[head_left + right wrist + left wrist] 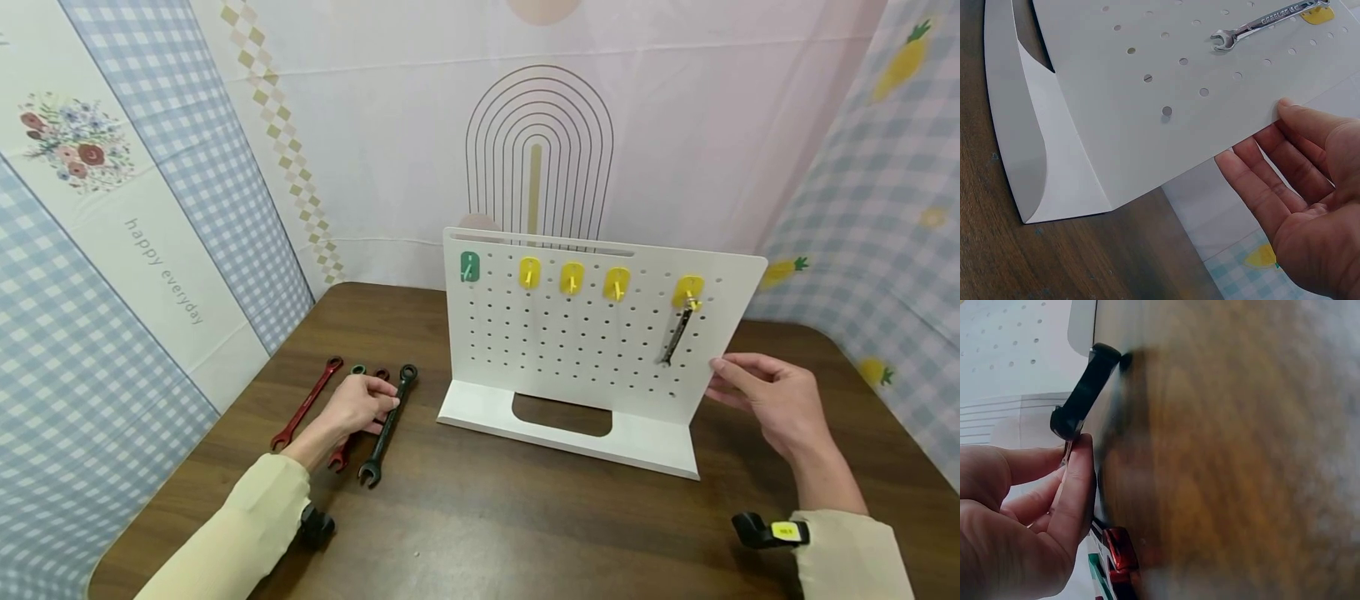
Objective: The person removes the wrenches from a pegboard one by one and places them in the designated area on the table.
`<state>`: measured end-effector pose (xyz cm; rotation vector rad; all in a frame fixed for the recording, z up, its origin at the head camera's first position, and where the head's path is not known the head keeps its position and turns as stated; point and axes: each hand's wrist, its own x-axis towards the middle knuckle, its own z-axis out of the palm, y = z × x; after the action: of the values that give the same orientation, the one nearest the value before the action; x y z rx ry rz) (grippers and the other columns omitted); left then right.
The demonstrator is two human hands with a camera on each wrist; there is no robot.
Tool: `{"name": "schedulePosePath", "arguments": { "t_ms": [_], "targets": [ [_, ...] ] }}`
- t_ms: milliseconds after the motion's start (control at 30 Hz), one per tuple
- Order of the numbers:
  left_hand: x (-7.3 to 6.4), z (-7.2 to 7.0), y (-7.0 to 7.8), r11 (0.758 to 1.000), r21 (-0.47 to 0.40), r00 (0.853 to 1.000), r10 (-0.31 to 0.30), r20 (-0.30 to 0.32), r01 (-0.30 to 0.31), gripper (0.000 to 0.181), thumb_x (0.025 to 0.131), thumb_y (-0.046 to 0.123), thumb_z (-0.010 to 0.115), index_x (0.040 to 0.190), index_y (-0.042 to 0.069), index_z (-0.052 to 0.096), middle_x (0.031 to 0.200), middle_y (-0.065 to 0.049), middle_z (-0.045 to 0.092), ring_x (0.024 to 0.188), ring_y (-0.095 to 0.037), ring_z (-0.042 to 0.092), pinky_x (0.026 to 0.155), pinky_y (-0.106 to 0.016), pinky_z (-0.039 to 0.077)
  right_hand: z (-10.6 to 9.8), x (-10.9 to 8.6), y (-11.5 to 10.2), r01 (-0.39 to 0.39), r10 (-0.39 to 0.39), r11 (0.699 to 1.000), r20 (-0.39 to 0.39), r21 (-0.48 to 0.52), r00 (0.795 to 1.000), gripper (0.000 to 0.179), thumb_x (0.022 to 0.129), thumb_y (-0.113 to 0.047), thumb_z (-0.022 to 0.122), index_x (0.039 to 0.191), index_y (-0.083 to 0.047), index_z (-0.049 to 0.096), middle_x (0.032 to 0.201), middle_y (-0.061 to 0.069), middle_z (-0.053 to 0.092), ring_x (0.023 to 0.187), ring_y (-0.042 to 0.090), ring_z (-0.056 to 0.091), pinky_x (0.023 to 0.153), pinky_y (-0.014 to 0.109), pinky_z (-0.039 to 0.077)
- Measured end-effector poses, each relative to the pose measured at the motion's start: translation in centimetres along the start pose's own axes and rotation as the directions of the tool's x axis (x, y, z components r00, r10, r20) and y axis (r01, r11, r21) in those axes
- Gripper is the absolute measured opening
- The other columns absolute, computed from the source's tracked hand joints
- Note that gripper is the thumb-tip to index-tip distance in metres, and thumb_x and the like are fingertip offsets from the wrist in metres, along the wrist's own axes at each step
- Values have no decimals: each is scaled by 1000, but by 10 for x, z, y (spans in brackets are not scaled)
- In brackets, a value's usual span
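Observation:
My left hand point(360, 402) pinches a black combination wrench point(388, 427) between thumb and fingers. In the left wrist view the end of this wrench point(1088, 387) points past the fingertips, over the table. Beside it lie a red wrench point(305, 404), another red wrench point(339, 458) partly behind the hand, and a green-ended one point(358, 369) mostly covered. My right hand point(776, 400) holds the right edge of a white pegboard point(570, 333), thumb on the front and fingers behind. A silver wrench point(677, 335) hangs from the rightmost yellow hook point(687, 292).
The pegboard stands on a folded base point(487, 408) with a cutout. Along its top are a green hook point(469, 267) and more yellow hooks point(572, 279). Printed cloth point(375, 125) surrounds the brown wooden table point(525, 525) at the back and sides.

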<state>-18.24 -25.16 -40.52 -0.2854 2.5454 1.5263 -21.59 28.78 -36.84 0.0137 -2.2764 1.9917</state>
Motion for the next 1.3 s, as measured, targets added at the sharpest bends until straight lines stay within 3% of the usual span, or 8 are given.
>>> {"name": "schedulePosePath", "arguments": {
  "t_ms": [167, 400, 733, 867, 1067, 1167, 1300],
  "targets": [
    [0, 0, 1, 999, 41, 1000, -6, -20, 6, 22, 90, 10, 65, 108, -1, 65, 86, -12, 66, 68, -19, 61, 59, -34, 58, 0, 0, 0, -5, 5, 1000, -1, -5, 1000, 35, 80, -24, 77, 106, -1, 68, 88, -5, 72, 76, 16, 71, 69, 36, 58],
    [2, 6, 4, 990, 140, 995, 24, -92, -11, 13, 86, 6, 69, 97, 1, 67, 78, -8, 69, 52, -16, 61, 50, -30, 56, 0, 0, -1, -3, 3, 1000, 0, 13, 1000, 33, 80, -23, 77, 104, -2, 69, 87, -4, 72, 75, 17, 71, 68, 35, 58],
    [0, 5, 6, 953, 298, 983, 99, -154, -49, 24, 83, 7, 71, 106, 2, 65, 80, -7, 67, 47, -13, 61, 45, -27, 54, 0, 1, 1, -1, 1, 1000, 7, 20, 1000, 34, 80, -22, 77, 105, -1, 69, 88, -3, 72, 76, 18, 71, 68, 36, 58],
    [-1, 2, 7, 928, 364, 974, 147, -171, -76, 29, 82, 8, 71, 109, 2, 65, 76, -3, 69, 46, -10, 61, 51, -29, 55, -1, 1, 0, -6, 6, 1000, 1, 2, 1000, 36, 80, -23, 77, 106, -1, 68, 88, -4, 71, 77, 18, 71, 68, 35, 58],
    [-3, -3, 11, 846, 518, 935, 278, -221, -129, 27, 79, 13, 72, 104, 4, 69, 77, 0, 71, 66, -14, 66, 76, -42, 50, -1, 0, -3, -17, 17, 1000, -4, -21, 1000, 36, 80, -26, 77, 106, -2, 69, 89, -5, 71, 77, 17, 71, 69, 36, 58],
    [-4, -3, 16, 841, 518, 925, 308, -220, -157, 23, 81, 15, 71, 102, 6, 71, 83, -2, 72, 79, -21, 67, 77, -44, 50, 0, -1, -3, -18, 18, 1000, 1, -11, 1000, 35, 80, -25, 77, 105, -1, 69, 88, -5, 71, 77, 17, 71, 69, 35, 59],
    [-5, 1, 30, 854, 476, 924, 332, -188, -210, 20, 85, 17, 68, 102, 8, 72, 89, -3, 73, 82, -21, 68, 75, -41, 52, 1, -2, -2, -4, 4, 1000, 1, -2, 1000, 34, 81, -24, 76, 104, 0, 69, 88, -4, 71, 76, 17, 71, 68, 34, 59]
  ]
}}
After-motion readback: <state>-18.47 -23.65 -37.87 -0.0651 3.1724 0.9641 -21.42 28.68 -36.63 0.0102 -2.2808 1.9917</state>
